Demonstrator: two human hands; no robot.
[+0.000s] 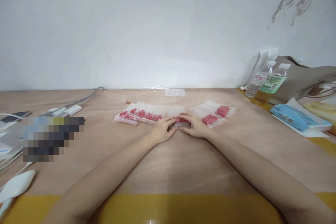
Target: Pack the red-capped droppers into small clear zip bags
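My left hand (163,129) and my right hand (195,126) meet at the middle of the table. Between them is a small clear zip bag (181,124) with red pieces in it. Thumbs lie along its near edge and fingers curl over its sides, partly hiding it. Left of my hands, several overlapping bags of red pieces (141,113) are fanned out on the table. Close to my right hand lies another fan of bags (210,119), where the red pieces look like short tubes.
Behind my hands, a white rectangular packet (174,92) lies near the wall. At right stand two plastic bottles (273,80) and a blue tissue pack (296,117). Cables (78,98), a blurred-out object (52,140) and a white rounded object (18,185) occupy the left side.
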